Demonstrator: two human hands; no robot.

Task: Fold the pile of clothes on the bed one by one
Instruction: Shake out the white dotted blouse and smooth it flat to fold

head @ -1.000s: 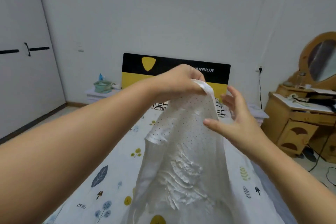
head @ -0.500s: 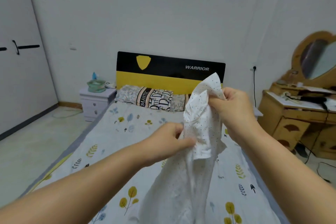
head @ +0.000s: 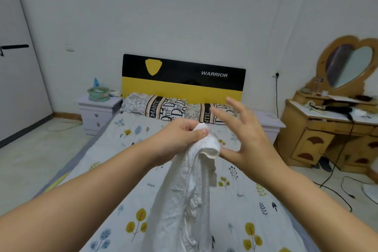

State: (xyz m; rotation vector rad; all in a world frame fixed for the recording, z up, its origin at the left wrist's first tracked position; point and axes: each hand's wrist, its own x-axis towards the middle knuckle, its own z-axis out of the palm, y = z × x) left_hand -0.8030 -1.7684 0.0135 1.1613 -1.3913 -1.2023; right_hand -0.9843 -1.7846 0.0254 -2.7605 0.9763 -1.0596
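A white garment with small dark dots (head: pixel 190 194) hangs in the air over the bed (head: pixel 126 188), bunched and wrinkled, its lower part running out of the bottom of the view. My left hand (head: pixel 180 139) grips its top edge between thumb and curled fingers. Just to the right, my right hand (head: pixel 243 137) is spread with straight fingers and holds nothing; its thumb lies next to the rolled cloth edge. No pile of other clothes shows in this view.
The bed has a leaf-print sheet, with patterned pillows (head: pixel 163 106) against a black and yellow headboard (head: pixel 182 80). A white nightstand (head: pixel 98 110) stands at the left and a wooden dressing table with a heart mirror (head: pixel 331 120) at the right. Cables (head: pixel 335 192) lie on the floor.
My right hand has let go of the garment's top and spread its fingers. My left hand moved up from the middle of the cloth to grip the top edge.
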